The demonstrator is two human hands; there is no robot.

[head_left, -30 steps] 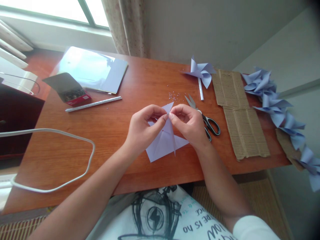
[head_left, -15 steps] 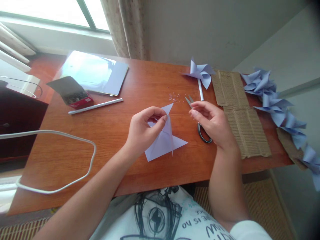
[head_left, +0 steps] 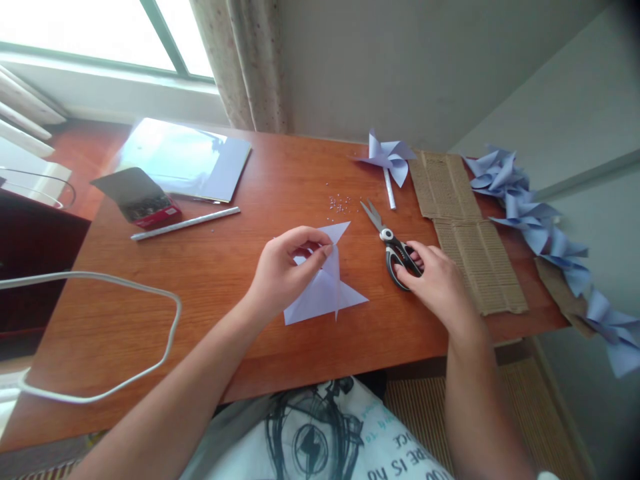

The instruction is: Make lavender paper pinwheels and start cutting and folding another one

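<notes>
Left grip pinches paper; right grip on scissors.

We hold the left hand (head_left: 285,273) clenched on the raised fold of the cut lilac paper (head_left: 325,293), mid-desk; the right hand (head_left: 440,283) has its fingers on the scissors (head_left: 393,247) handles, blades shut, lying flat on the desk (head_left: 210,293). By our judgement the sheet is part-folded, not yet a pinwheel; 1 finished pinwheel (head_left: 385,157) lies beyond, more (head_left: 530,210) off the right edge. Cardboard (head_left: 470,227) crowds the right; open room left, short of the cable (head_left: 100,280).
</notes>
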